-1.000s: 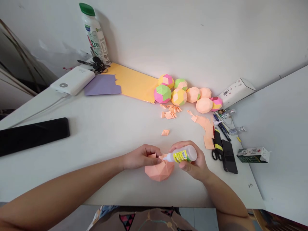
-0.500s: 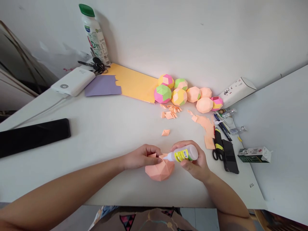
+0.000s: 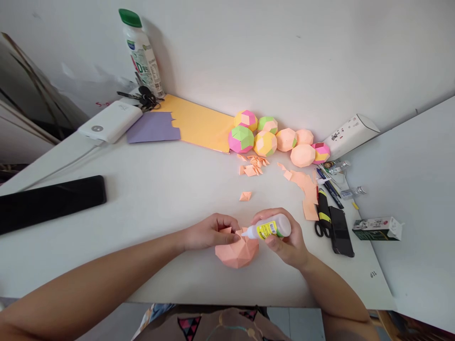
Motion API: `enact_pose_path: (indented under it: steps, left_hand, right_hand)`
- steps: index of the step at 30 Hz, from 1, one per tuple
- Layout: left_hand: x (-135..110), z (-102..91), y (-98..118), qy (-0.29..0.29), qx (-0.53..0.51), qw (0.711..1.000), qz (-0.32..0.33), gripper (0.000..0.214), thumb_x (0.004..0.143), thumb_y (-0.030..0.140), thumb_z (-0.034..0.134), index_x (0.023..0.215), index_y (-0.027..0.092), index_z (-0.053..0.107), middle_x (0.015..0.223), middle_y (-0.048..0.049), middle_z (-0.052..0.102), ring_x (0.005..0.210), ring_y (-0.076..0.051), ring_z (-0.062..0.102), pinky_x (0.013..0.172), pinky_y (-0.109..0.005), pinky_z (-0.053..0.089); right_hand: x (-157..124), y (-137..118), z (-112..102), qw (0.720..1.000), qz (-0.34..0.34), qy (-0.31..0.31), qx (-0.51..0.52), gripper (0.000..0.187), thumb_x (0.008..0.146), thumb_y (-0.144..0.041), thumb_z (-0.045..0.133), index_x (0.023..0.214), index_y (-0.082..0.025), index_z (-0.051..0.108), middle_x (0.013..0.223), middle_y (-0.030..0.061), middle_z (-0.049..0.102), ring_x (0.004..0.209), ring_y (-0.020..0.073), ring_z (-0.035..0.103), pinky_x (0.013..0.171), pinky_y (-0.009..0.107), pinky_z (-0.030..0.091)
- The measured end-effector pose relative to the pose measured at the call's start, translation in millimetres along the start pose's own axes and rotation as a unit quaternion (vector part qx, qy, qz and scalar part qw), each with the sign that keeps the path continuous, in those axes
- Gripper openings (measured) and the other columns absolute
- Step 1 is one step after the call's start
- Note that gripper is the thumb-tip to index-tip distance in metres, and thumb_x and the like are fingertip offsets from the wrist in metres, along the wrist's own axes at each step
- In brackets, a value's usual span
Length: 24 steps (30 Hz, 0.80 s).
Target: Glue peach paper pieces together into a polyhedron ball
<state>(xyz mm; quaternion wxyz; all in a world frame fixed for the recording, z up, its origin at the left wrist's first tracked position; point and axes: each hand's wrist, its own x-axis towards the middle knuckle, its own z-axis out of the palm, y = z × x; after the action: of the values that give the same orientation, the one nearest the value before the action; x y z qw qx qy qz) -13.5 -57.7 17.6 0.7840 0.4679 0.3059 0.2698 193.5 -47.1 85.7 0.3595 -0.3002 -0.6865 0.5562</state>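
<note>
A peach folded-paper ball (image 3: 237,255), open at its top, sits on the white table close to me. My left hand (image 3: 214,232) pinches the upper edge of this ball between thumb and fingers. Wrapped around a glue bottle (image 3: 269,228) with a yellow label is my right hand (image 3: 288,244). The bottle is tipped sideways, and its white nozzle points at the ball's open edge beside my left fingertips. Whether glue is coming out is too small to see. Just beyond the hands lies one folded peach paper piece (image 3: 245,196).
Finished paper balls (image 3: 265,143) line the wall, with folded pieces (image 3: 254,166) before them. Paper scraps (image 3: 305,184), scissors (image 3: 322,227) and a phone (image 3: 341,232) lie at right. A power bank (image 3: 110,121), purple paper (image 3: 152,128) and a black device (image 3: 53,201) are at left.
Both hands, the ball and the glue bottle hold almost the same positions. The view has shifted very slightly.
</note>
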Motion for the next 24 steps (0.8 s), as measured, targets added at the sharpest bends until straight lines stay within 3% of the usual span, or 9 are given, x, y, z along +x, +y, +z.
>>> enact_pose_path:
  steps: [15,24]
  left_hand:
    - [1.3,-1.2,-1.9,-0.001,0.006,1.0,-0.002,0.019,0.076,0.032,0.063,0.075,0.013,0.059,0.066,0.0026,0.049,0.061,-0.009,0.044,0.057,-0.021,0.034]
    - [1.2,-0.5,-2.0,0.003,0.001,1.0,-0.002,0.018,0.074,0.031,0.065,0.076,0.014,0.061,0.068,0.0022,0.052,0.063,-0.01,0.046,0.057,-0.021,0.034]
  right_hand:
    - [0.1,3.6,0.5,1.0,-0.022,0.001,0.017,0.033,0.078,-0.039,0.064,0.105,-0.021,0.054,0.097,0.0089,0.064,0.088,0.0205,0.059,0.071,0.034,0.047]
    - [0.1,4.2,-1.5,1.0,0.004,-0.008,0.01,0.032,0.079,-0.039,0.063,0.103,-0.021,0.053,0.098,0.0099,0.064,0.09,0.022,0.059,0.072,0.036,0.048]
